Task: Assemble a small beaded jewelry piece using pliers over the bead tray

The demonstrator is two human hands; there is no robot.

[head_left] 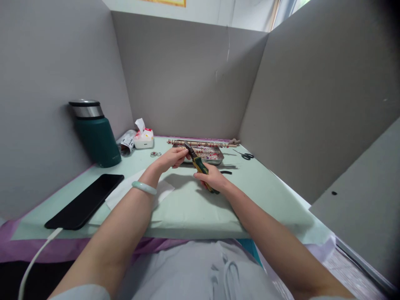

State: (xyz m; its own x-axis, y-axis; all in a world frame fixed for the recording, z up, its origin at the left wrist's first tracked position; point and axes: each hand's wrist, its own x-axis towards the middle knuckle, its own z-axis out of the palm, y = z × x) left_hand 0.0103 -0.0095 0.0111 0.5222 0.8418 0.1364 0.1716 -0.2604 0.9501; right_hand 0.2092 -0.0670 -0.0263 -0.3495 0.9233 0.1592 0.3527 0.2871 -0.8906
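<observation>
My right hand (212,177) is wrapped round the green-and-yellow handles of a pair of pliers (200,165). Their dark jaws point up and left, meeting the fingertips of my left hand (173,158). Those left fingers are pinched together at the jaws, and whatever sits between them is too small to name. Just behind both hands is a metal tray (221,160) filled with small red, white and clear beads. A beaded rod (200,143) lies along the tray's far edge. Thin metal wires (229,166) stick out on the table in front of the tray.
Black-handled scissors (246,156) lie at the right. On the left stand a green bottle (98,139) and a tissue pack (144,138), near small wire rings (155,154). A phone (87,202) with a white cable rests by a white paper sheet (120,193). Grey panels enclose the table.
</observation>
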